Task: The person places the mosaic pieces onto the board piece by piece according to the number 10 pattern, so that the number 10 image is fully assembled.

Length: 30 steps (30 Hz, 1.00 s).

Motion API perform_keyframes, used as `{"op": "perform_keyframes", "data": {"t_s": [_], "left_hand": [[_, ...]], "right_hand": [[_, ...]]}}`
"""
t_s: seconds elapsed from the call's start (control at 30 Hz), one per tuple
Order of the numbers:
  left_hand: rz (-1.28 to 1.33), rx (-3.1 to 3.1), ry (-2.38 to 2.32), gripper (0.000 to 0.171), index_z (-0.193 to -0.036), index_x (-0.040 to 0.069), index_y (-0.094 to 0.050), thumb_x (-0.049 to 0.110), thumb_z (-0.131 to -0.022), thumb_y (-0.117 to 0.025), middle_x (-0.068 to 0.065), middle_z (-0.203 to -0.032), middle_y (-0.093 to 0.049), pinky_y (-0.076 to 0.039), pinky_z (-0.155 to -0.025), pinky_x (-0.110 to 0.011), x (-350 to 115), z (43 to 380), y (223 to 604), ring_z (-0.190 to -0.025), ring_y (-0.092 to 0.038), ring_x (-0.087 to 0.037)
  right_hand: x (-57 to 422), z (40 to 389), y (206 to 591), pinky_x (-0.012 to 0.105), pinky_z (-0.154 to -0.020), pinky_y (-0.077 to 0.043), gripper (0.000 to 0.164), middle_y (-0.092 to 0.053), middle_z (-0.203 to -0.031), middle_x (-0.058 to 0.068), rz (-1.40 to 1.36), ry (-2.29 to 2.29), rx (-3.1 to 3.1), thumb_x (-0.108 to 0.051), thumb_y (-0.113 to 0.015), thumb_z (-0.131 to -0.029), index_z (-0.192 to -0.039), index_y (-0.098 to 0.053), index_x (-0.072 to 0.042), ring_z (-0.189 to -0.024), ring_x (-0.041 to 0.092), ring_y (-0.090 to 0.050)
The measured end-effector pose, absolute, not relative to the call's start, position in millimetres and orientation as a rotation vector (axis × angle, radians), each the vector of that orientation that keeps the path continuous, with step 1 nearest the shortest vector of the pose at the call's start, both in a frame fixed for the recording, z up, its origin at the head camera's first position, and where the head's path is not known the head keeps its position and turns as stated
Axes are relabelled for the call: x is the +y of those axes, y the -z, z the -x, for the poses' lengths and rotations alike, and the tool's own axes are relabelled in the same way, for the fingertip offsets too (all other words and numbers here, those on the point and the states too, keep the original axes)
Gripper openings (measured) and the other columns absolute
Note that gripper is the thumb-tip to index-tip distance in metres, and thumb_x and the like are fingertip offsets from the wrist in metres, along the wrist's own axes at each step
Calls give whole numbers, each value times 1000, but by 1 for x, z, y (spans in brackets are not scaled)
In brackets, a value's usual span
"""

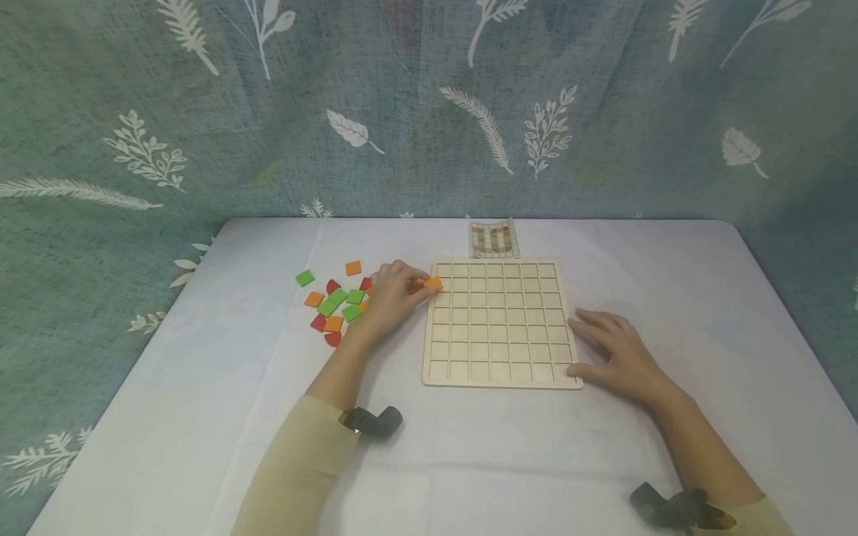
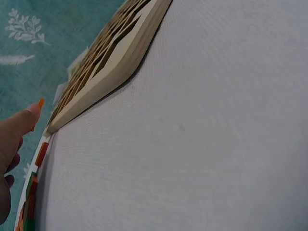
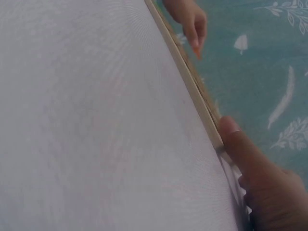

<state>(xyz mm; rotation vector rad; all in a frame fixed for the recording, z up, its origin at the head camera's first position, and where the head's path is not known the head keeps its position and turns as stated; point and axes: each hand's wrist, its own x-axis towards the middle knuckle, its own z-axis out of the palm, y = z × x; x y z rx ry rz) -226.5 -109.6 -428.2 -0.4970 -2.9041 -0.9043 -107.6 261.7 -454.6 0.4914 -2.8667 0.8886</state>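
Observation:
Between thumb and fingertips, my left hand point(image 1: 391, 298) pinches an orange square tile point(image 1: 433, 284) over the far left corner of the wooden grid board point(image 1: 503, 386). The same orange tile point(image 2: 41, 103) shows edge-on at the thumb tip in the left wrist view. My right hand point(image 1: 620, 353) rests at the board's right edge, its thumb on the near right corner and its fingers spread along the side. In the right wrist view the right thumb point(image 3: 240, 149) lies on the board's rim. No tiles sit in the board's cells.
Loose green point(image 1: 304, 278), orange point(image 1: 353, 267) and red tiles point(image 1: 333, 339) lie scattered left of the board, some partly behind the left hand. A small patterned card point(image 1: 494, 239) lies just beyond the board's far edge. A leaf-print cloth point(image 1: 402, 112) hangs behind the white table point(image 1: 503, 461).

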Motion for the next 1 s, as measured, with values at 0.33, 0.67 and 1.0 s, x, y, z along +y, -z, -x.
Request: {"op": "perform_keyframes", "data": {"t_s": [0.33, 0.67, 1.0], "left_hand": [[484, -2938, 976, 35, -107, 13, -69, 40, -85, -68, -4, -102, -57, -26, -88, -42, -97, 243, 430, -96, -44, -22], [515, -3003, 943, 34, -114, 17, -66, 37, -88, -64, -4, -100, -56, -24, -88, -44, -98, 246, 433, -97, -42, -22], [517, -3037, 884, 31, -115, 21, -67, 36, -88, -63, -3, -102, -53, -24, -88, -43, -102, 243, 431, -99, -41, -22]], "right_hand": [[263, 107, 454, 61, -100, -26, 77, -44, -142, 14, -504, -913, -2849, -41, -82, -68, -132, -54, -10, -128, 39, -34], [262, 108, 454, 60, -100, -27, 76, -44, -141, 14, -521, -912, -2839, -39, -82, -68, -132, -54, -9, -127, 40, -34], [263, 109, 457, 60, -101, -26, 77, -43, -143, 13, -486, -909, -2865, -42, -81, -68, -132, -54, -10, -128, 39, -33]]}}
